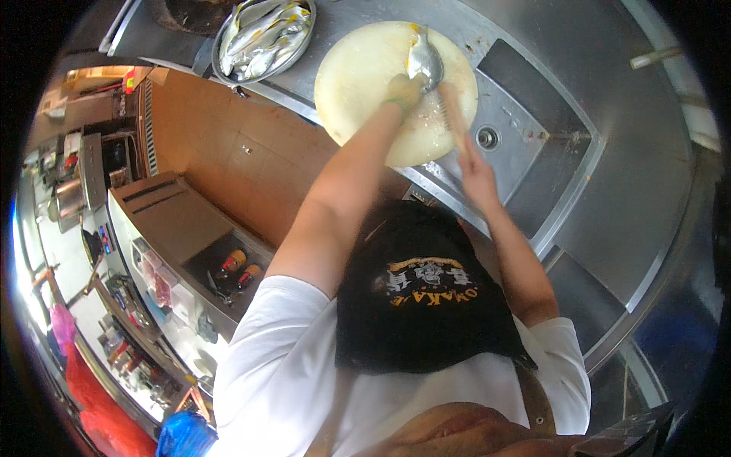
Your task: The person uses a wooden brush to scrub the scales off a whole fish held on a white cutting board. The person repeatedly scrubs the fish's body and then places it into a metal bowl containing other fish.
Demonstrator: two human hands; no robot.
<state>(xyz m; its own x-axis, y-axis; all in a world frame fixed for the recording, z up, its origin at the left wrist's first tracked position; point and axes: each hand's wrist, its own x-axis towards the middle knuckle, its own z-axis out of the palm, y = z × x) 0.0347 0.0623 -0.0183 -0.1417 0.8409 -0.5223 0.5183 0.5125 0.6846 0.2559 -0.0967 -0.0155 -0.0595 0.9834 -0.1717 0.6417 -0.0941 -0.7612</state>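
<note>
A silver fish (427, 60) with yellow fins lies on a round, pale cutting board (357, 74). My left hand (406, 92), in what looks like a yellowish glove, grips the fish at the end nearer me, hiding that part. In my right hand (478, 174) is a wooden-handled brush (454, 111), its bristles or teeth facing left. The brush tip is close beside the lower right of the fish; whether they touch is unclear, as the brush is blurred. Small wet bits lie on the board below the fish.
A metal bowl (311, 40) heaped with similar fish stands left of the board. On the right is a stainless steel sink (517, 114) with a drain strainer (488, 137). The steel counter's edge (291, 101) runs in front of me. Behind on the left, a cabinet (177, 205) holds bottles.
</note>
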